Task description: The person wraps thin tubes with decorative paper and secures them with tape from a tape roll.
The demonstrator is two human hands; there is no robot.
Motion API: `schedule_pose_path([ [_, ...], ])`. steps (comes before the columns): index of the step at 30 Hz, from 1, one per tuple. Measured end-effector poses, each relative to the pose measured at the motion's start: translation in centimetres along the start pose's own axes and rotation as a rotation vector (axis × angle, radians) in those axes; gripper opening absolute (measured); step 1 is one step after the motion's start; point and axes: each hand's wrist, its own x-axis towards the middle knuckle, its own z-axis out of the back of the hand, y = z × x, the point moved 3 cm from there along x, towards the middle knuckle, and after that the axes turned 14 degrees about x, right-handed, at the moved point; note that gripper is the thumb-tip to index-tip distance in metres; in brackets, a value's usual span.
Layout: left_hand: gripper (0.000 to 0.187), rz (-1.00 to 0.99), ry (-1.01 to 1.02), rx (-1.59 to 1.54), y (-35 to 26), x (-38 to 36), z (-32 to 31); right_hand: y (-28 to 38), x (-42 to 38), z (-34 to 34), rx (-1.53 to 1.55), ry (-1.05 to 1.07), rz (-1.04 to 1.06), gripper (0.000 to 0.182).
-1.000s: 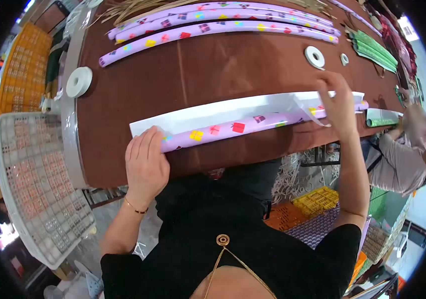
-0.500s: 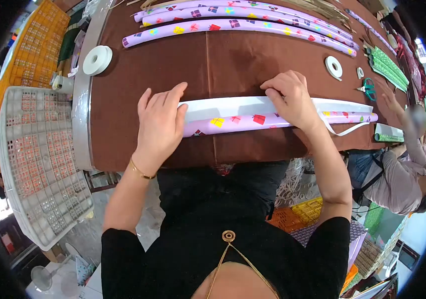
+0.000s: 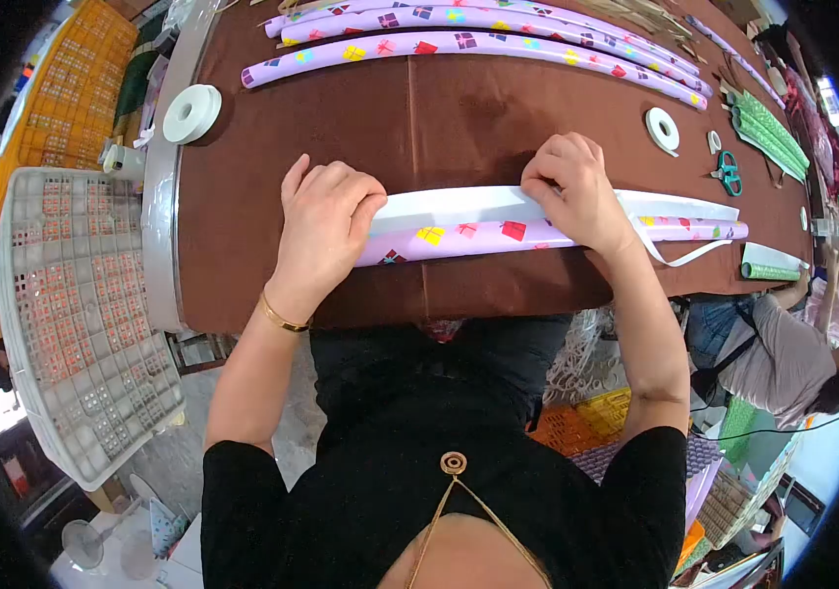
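Note:
A lilac gift-patterned paper roll point(image 3: 478, 238) lies across the brown-covered table point(image 3: 331, 118) in front of me, its white underside flap point(image 3: 459, 204) facing up along the far edge. At the left end of the flap, my left hand point(image 3: 326, 221) pinches the paper edge between thumb and fingers. Farther right, my right hand point(image 3: 576, 191) is closed on the same edge, thumb against curled fingers. A loose white strip point(image 3: 679, 261) curls from beside my right wrist over the roll's right part.
Several patterned rolls point(image 3: 468, 41) lie along the far side. Tape rolls point(image 3: 191, 114) point(image 3: 663, 130), teal scissors point(image 3: 729, 173) and green rolls point(image 3: 771, 272) are on the table. A white crate point(image 3: 85, 324) stands at left; a co-worker point(image 3: 783, 363) is at right.
My left hand's fingers have closed onto the paper edge. My right hand has barely moved. The co-worker's raised arm has drawn away from near the scissors.

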Motion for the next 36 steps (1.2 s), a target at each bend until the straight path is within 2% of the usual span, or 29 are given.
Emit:
schedule_pose_path([
  [18, 0.008, 0.039, -0.027, 0.022, 0.3, -0.2, -0.8, -0.2, -0.1, -0.2, -0.018, 0.001, -0.023, 0.003],
  [24, 0.008, 0.131, -0.013, -0.036, 1.5, -0.2, -0.2, -0.4, -0.1, -0.3, -0.014, 0.000, -0.009, 0.003],
  [26, 0.011, 0.190, -0.293, -0.032, 2.4, -0.4, 1.2, -0.3, 0.0, -0.3, -0.008, 0.005, -0.012, 0.003],
  [27, 0.011, 0.194, -0.295, -0.026, 2.4, -0.6, 1.6, -0.3, 0.0, -0.3, -0.015, 0.004, -0.009, 0.003],
  [30, 0.015, 0.044, -0.432, 0.059, 0.4, -2.3, 2.8, -0.2, 0.1, -0.4, -0.014, 0.006, -0.003, 0.004],
  [32, 0.015, -0.069, -0.358, 0.080, -0.9, -3.5, 1.9, -0.2, 0.2, -0.3, -0.025, 0.010, -0.008, 0.004],
  [36, 0.016, -0.051, -0.252, 0.166, -0.8, -4.8, -0.2, -0.2, 0.3, -0.3, -0.033, -0.003, -0.052, 0.006],
])
